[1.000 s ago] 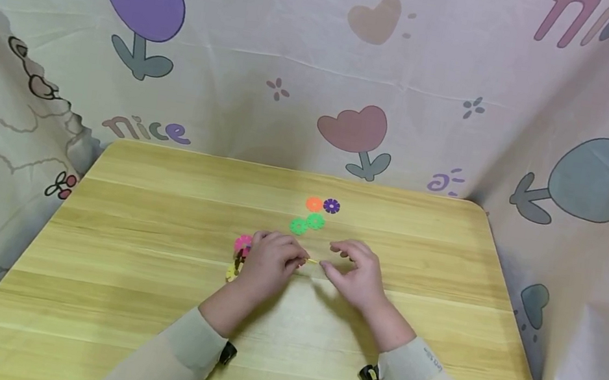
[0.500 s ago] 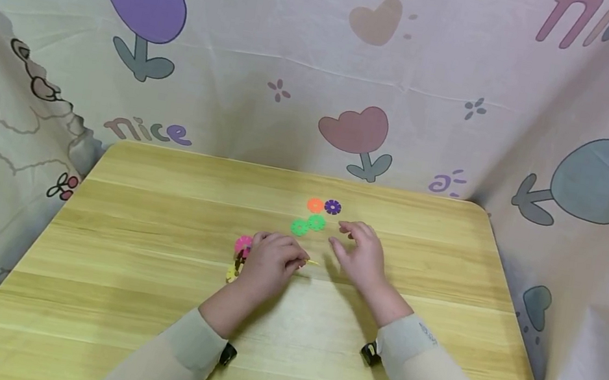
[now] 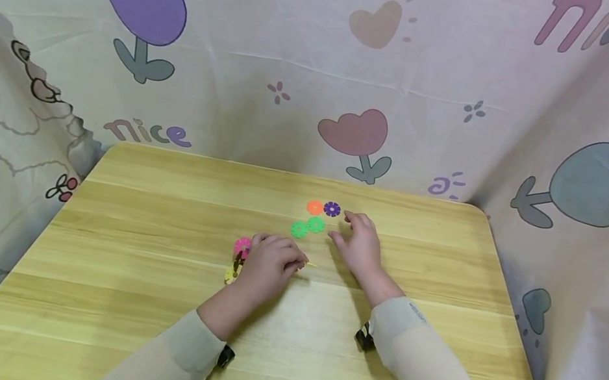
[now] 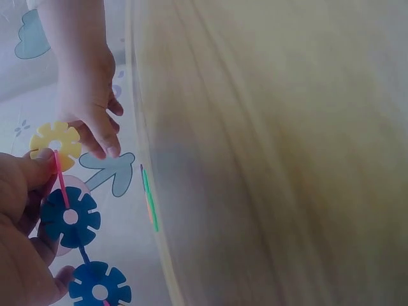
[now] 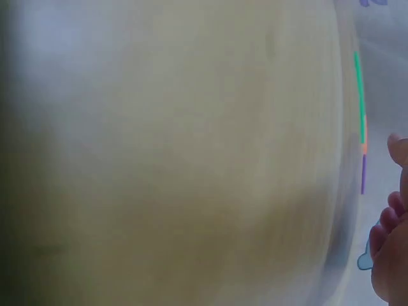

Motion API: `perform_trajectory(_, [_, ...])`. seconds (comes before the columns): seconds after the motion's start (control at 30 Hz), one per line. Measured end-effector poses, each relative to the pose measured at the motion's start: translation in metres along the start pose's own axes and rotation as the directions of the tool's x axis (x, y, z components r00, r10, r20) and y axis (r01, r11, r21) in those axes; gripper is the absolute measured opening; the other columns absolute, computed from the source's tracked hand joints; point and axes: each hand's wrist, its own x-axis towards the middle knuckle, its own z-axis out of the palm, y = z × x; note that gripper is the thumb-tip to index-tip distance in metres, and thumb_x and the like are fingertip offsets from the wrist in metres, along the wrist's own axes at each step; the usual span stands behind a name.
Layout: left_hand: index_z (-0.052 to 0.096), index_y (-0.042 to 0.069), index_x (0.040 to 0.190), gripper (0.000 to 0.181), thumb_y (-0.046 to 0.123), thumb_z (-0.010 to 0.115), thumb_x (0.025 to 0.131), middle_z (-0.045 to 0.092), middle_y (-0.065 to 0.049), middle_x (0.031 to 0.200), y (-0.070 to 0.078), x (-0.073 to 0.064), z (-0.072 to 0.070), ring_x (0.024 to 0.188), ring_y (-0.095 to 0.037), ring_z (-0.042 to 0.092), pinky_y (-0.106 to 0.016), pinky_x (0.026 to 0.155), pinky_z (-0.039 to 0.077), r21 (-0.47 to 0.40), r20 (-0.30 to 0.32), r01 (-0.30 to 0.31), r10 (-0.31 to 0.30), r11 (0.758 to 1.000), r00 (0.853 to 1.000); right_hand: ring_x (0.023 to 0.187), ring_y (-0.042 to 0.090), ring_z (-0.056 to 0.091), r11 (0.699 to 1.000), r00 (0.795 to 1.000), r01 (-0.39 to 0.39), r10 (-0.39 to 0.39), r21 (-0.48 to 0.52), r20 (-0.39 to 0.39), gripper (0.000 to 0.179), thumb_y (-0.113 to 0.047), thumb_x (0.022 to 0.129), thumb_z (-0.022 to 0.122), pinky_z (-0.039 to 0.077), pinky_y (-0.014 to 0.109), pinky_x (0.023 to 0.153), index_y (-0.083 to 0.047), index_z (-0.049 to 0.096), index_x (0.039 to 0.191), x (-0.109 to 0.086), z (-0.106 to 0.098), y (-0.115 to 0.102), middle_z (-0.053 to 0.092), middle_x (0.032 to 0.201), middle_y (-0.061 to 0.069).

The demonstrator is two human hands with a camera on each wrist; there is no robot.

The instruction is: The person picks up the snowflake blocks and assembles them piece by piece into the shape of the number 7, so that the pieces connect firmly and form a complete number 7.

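Left hand [image 3: 270, 262] is curled round a chain of snowflake discs [image 4: 70, 217], thumb and fingers pinching it near the middle of the wooden counter [image 3: 146, 298]. From the left wrist view the chain reads yellow disc [image 4: 55, 138] on top, then two blue discs below, slotted edge to edge with a pink piece between. From the head view a pink disc [image 3: 242, 246] sticks out at the left side of that hand and a yellowish one shows just below it (rest of the chain hidden under the fingers). A thin yellow edge pokes out at the fingertips on the right.

Right hand [image 3: 358, 245] holds nothing, fingers loosely spread and slightly bent, resting low over the counter just right of four loose discs. Its fingertips are near the purple disc [image 3: 332, 208]; cannot tell if they touch. Orange disc [image 3: 314, 206] lies touching the purple one on its left. Two green discs [image 3: 307, 226] sit side by side just in front of those, between the two hands. Right wrist view is blurred, shows only disc edges as thin coloured lines.

Flower-print cloth [image 3: 324, 55] hangs behind and at both sides of the counter. Both arms wear beige sleeves [image 3: 187, 343].
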Motion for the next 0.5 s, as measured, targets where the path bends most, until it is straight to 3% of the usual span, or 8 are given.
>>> perform_trajectory(0.5, [0.082, 0.020, 0.091, 0.008, 0.013, 0.085, 0.090, 0.077, 0.008, 0.096, 0.000, -0.002, -0.003, 0.098, -0.021, 0.068, -0.056, 0.101, 0.041, -0.019, 0.012, 0.021, -0.021, 1.000, 1.000, 0.133, 0.040, 0.054, 0.986, 0.985, -0.165, 0.166, -0.021, 0.051, 0.066, -0.033, 0.097, 0.080, 0.040, 0.050, 0.117, 0.005, 0.056, 0.146, 0.023, 0.011, 0.011, 0.059, 0.141, 0.022])
